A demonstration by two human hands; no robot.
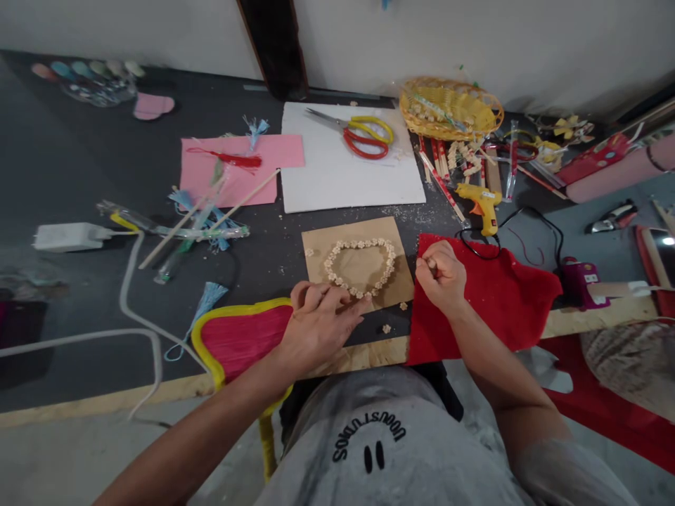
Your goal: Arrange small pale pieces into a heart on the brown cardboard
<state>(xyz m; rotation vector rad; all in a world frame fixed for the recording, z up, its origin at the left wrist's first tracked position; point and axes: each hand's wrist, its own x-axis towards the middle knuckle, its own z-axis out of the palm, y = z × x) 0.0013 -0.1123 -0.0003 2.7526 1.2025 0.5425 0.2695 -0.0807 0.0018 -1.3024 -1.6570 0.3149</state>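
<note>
Three flowers [387, 328] lie loose by a seemingly near-complete loop [390, 263], left hand [319, 316] spread loosely against it, right hand [444, 277] clamped on a small piece [432, 266].

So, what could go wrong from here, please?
The left hand rests against the ring of small flower pieces, so a slight push might bend it out of shape. A loose flower piece lies near the table's front edge and could be brushed off. The white cable hangs over that edge further left, where it may get caught.
</note>
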